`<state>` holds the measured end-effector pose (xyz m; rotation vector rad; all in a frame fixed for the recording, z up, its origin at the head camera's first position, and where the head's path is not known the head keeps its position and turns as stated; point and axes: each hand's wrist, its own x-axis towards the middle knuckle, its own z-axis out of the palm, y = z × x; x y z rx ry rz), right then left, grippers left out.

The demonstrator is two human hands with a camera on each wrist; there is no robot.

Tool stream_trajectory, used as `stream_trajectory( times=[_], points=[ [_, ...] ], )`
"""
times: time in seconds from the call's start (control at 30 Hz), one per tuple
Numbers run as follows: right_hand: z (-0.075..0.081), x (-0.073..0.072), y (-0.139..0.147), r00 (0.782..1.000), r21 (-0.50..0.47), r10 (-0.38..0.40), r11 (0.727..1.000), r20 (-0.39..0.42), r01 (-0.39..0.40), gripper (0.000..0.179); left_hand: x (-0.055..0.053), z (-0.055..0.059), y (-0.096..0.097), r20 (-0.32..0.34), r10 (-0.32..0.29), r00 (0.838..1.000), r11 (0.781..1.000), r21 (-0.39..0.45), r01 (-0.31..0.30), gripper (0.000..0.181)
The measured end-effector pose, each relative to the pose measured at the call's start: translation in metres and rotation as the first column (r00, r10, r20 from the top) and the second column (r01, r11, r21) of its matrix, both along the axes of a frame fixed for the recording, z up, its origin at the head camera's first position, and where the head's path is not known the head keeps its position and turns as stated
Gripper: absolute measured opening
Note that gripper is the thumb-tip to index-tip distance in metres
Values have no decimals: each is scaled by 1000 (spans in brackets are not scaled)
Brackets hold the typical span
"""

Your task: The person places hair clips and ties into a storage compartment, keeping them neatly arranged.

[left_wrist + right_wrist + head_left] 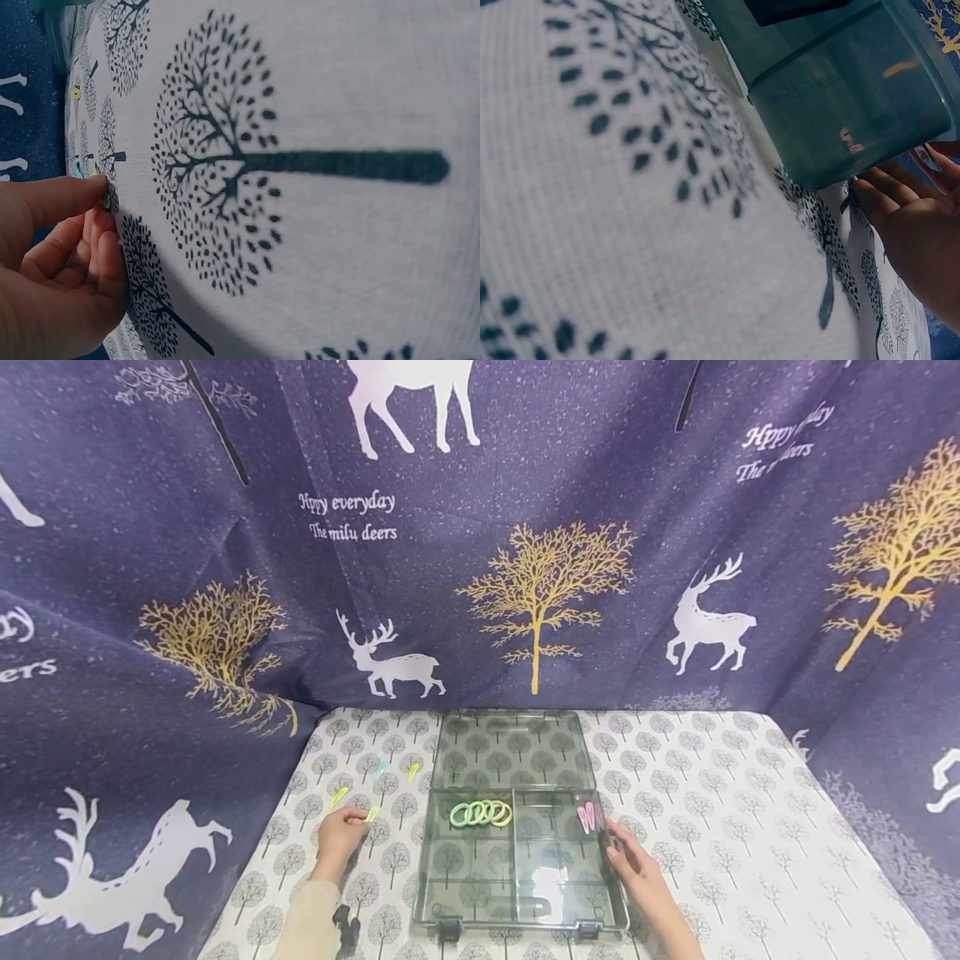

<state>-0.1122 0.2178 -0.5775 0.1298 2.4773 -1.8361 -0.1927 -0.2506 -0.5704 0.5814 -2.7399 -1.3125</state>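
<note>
One yellow clip (340,796) lies toward the table's (750,835) left edge; beside it the left hand (341,842) pinches a lime clip (372,814). Next: a blue clip (382,767), another yellow clip (413,772) and the open box (480,927), rings (481,814) by its far edge, pink clips (590,815) in its far right corner. The right hand (639,872), fingers nearly straight, touches its right wall.

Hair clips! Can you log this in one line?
left hand: pinches yellow clip; right hand: touches box; box: open; left compartment: rings; right compartment: pink clips
</note>
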Motion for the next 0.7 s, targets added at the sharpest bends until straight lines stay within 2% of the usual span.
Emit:
stream_trajectory(
  times=[0.07,0.2,0.43,0.57,0.7],
  points=[
    [0,0,0,1000,-3,0,1000,-17,0,50,-1,0,0,2,-8,1000,1000,-3,8,21],
    [2,1,-1,1000,-1,2,1000,-2,-2,51,-1,3,2,16,-13,1000,1000,11,13,19],
    [0,0,-1,1000,1,0,1000,-16,0,51,-2,9,8,33,9,999,996,93,-12,22],
    [0,-1,0,1000,13,0,1000,-11,0,51,-4,20,18,6,-4,1000,988,155,3,23],
    [0,0,-1,1000,23,-5,1000,-2,5,51,-8,34,33,-41,-15,999,967,255,25,22]
  ],
)
